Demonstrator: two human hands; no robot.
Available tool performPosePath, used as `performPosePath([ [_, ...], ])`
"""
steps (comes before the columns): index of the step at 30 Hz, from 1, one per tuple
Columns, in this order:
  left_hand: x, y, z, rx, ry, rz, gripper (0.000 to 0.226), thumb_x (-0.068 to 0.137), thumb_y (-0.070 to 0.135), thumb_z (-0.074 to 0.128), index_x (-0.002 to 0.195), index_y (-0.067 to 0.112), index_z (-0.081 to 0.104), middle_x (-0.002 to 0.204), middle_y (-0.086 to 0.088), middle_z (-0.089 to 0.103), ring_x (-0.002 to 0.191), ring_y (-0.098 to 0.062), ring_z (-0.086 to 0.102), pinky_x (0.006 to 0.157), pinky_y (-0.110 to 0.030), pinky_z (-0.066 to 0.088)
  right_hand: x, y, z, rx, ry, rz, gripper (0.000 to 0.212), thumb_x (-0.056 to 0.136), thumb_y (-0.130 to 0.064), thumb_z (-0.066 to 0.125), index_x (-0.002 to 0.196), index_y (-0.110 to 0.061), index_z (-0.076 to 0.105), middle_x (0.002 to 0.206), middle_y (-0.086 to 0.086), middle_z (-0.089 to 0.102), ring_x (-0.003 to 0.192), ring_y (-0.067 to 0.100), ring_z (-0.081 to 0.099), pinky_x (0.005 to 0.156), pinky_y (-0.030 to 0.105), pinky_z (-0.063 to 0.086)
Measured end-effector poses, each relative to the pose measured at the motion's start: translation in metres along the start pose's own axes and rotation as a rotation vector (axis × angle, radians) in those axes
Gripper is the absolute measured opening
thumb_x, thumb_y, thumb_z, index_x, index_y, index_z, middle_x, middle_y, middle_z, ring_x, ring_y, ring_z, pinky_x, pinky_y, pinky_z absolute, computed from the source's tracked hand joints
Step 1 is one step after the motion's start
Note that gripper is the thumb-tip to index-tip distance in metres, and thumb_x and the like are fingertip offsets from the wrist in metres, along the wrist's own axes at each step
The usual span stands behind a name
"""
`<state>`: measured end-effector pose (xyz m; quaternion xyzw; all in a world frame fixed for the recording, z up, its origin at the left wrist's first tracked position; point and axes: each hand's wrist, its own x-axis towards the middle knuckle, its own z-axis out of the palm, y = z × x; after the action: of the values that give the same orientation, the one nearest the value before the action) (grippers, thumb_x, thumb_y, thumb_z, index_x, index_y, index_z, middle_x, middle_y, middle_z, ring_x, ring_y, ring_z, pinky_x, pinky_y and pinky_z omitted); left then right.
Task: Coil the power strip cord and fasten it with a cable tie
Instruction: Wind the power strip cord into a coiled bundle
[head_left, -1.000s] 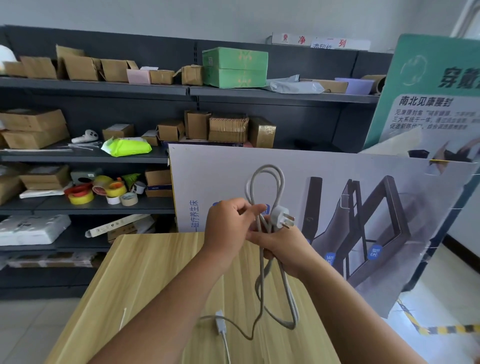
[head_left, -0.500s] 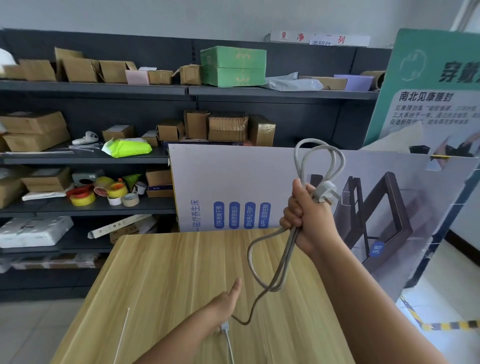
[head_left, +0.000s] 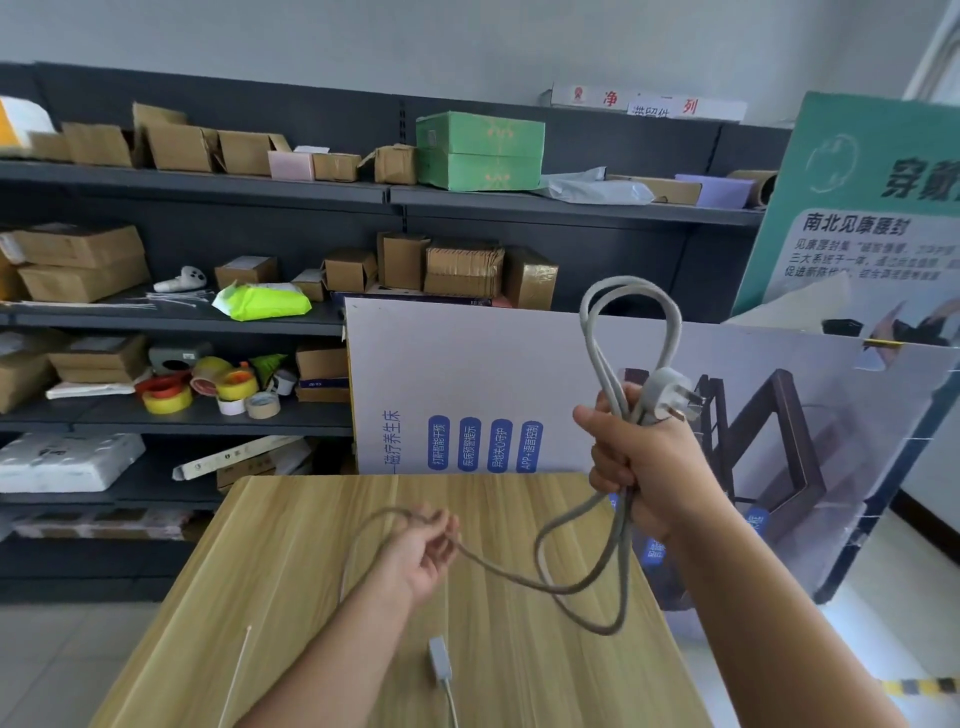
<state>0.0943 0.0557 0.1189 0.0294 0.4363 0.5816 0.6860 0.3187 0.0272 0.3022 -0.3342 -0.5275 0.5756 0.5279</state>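
My right hand (head_left: 647, 467) is raised above the table's right side, shut on several loops of the grey power cord (head_left: 631, 322). The cord's white plug (head_left: 667, 395) sticks out beside my thumb. A loose stretch of cord sags down and runs left to my left hand (head_left: 423, 553), which is closed around it just above the wooden table (head_left: 291, 597). A thin white cable tie (head_left: 236, 675) lies on the table at the front left. A small grey piece on the cord (head_left: 439, 657) rests near the front edge.
Dark shelves (head_left: 197, 322) with cardboard boxes and tape rolls stand behind the table on the left. A large printed board (head_left: 467, 374) leans against the table's far edge, and a green poster (head_left: 872, 208) stands at the right.
My hands separated. The right hand lifted the coiled loops up and right. The left hand dropped to the table, then took hold of the loose cord and drew it leftward.
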Motion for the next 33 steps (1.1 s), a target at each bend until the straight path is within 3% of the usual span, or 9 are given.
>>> performPosePath([
  [5, -0.042, 0.058, 0.043, 0.568, -0.119, 0.447, 0.031, 0.094, 0.004, 0.054, 0.121, 0.019, 0.06, 0.095, -0.011, 0.066, 0.08, -0.023, 0.067, 0.069, -0.037, 0.057, 0.01, 0.039, -0.013, -0.179, 0.132, 0.119, 0.027, 0.087, -0.007, 0.068, 0.069, -0.013, 0.049, 0.051, 0.003, 0.037, 0.036, 0.014, 0.028, 0.039, 0.022, 0.03],
  [8, -0.073, 0.057, 0.071, 0.864, -0.2, 0.609, 0.029, 0.101, 0.022, 0.046, 0.127, 0.026, 0.059, 0.088, -0.009, 0.067, 0.075, -0.02, 0.069, 0.074, -0.035, 0.06, 0.014, 0.049, -0.001, -0.086, 0.14, 0.139, 0.023, 0.09, -0.009, 0.064, 0.071, -0.01, 0.051, 0.057, 0.006, 0.044, 0.035, 0.012, 0.032, 0.037, 0.021, 0.03],
  [13, -0.096, 0.03, 0.091, 1.277, -0.383, 0.846, 0.035, 0.102, 0.026, 0.042, 0.131, 0.04, 0.054, 0.081, 0.007, 0.069, 0.071, -0.013, 0.071, 0.075, -0.032, 0.058, 0.012, 0.05, 0.027, -0.122, 0.14, 0.087, 0.014, 0.093, -0.017, 0.061, 0.084, -0.006, 0.057, 0.057, 0.008, 0.05, 0.04, 0.014, 0.041, 0.037, 0.023, 0.033],
  [18, -0.11, 0.016, 0.093, 1.316, -0.3, 1.125, 0.036, 0.098, 0.024, 0.05, 0.13, 0.036, 0.059, 0.083, 0.007, 0.075, 0.066, -0.005, 0.071, 0.068, -0.024, 0.057, 0.01, 0.049, 0.034, -0.176, 0.194, 0.021, 0.022, 0.093, -0.018, 0.061, 0.075, -0.007, 0.06, 0.05, 0.005, 0.054, 0.041, 0.015, 0.048, 0.038, 0.025, 0.042],
  [21, -0.111, 0.015, 0.091, 1.304, -0.257, 1.219, 0.025, 0.087, 0.028, 0.065, 0.111, 0.03, 0.071, 0.071, 0.01, 0.07, 0.065, -0.004, 0.066, 0.061, -0.024, 0.053, 0.011, 0.052, 0.032, -0.172, 0.157, 0.044, 0.025, 0.089, -0.02, 0.067, 0.07, -0.007, 0.059, 0.049, 0.001, 0.052, 0.043, 0.014, 0.046, 0.039, 0.025, 0.036],
  [24, -0.099, 0.022, 0.081, 1.197, -0.285, 1.163, 0.021, 0.074, 0.037, 0.077, 0.093, 0.027, 0.075, 0.079, 0.008, 0.066, 0.073, -0.005, 0.066, 0.066, -0.024, 0.053, 0.011, 0.052, 0.025, -0.194, 0.108, 0.041, 0.022, 0.085, -0.02, 0.072, 0.073, -0.008, 0.057, 0.054, 0.003, 0.044, 0.049, 0.016, 0.04, 0.044, 0.027, 0.034],
  [27, -0.073, 0.029, 0.064, 0.932, -0.229, 0.989, 0.026, 0.085, 0.024, 0.07, 0.109, 0.033, 0.067, 0.109, 0.008, 0.066, 0.098, -0.009, 0.066, 0.075, -0.018, 0.053, 0.01, 0.048, 0.019, -0.229, 0.119, 0.009, 0.024, 0.081, -0.018, 0.075, 0.071, -0.013, 0.054, 0.054, -0.004, 0.048, 0.052, 0.012, 0.045, 0.053, 0.029, 0.04],
  [30, -0.041, 0.031, 0.049, 1.131, -0.061, 0.997, 0.064, 0.092, 0.011, 0.061, 0.146, 0.032, 0.034, 0.141, 0.007, 0.041, 0.12, -0.006, 0.05, 0.082, -0.004, 0.043, 0.008, 0.042, 0.016, -0.179, 0.023, -0.028, 0.014, 0.088, -0.014, 0.069, 0.079, -0.01, 0.059, 0.055, -0.004, 0.054, 0.054, 0.013, 0.053, 0.066, 0.039, 0.051],
  [33, -0.022, 0.029, 0.052, 1.28, -0.087, 0.867, 0.071, 0.096, 0.019, 0.056, 0.154, 0.031, 0.016, 0.156, 0.007, 0.023, 0.144, -0.011, 0.025, 0.108, -0.021, 0.026, 0.005, 0.042, 0.015, 0.047, -0.161, 0.033, 0.014, 0.095, -0.019, 0.059, 0.087, -0.009, 0.051, 0.053, 0.001, 0.043, 0.042, 0.013, 0.044, 0.061, 0.042, 0.058],
])
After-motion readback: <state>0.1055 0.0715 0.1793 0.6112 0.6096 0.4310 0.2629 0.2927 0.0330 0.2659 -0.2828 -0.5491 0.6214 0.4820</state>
